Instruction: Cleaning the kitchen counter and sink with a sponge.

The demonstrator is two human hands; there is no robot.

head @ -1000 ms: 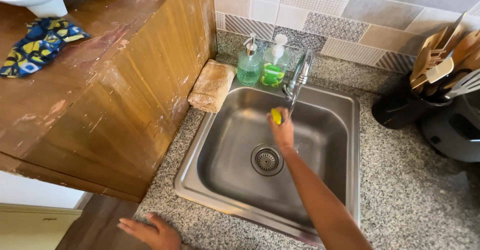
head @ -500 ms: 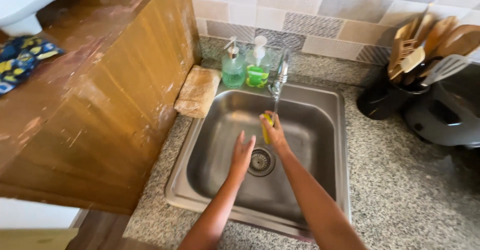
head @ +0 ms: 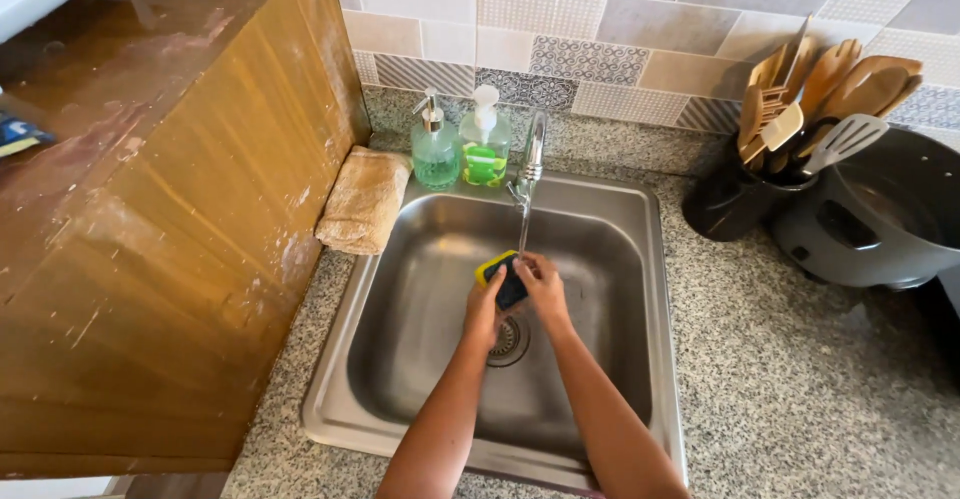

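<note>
Both my hands meet over the steel sink, right under the tap, from which a thin stream of water runs. My left hand and my right hand together grip a yellow sponge with a dark scouring side. The sponge sits in the water stream, above the round drain, which my hands partly hide.
Two pump bottles, one teal and one green, stand behind the sink. A folded tan cloth lies at its left rim. A wooden cabinet side rises on the left. A black utensil holder and a grey pot stand on the right.
My left hand has left the counter edge and come into the sink to join the right on the sponge. Both hands have moved down from the tap toward the drain.
</note>
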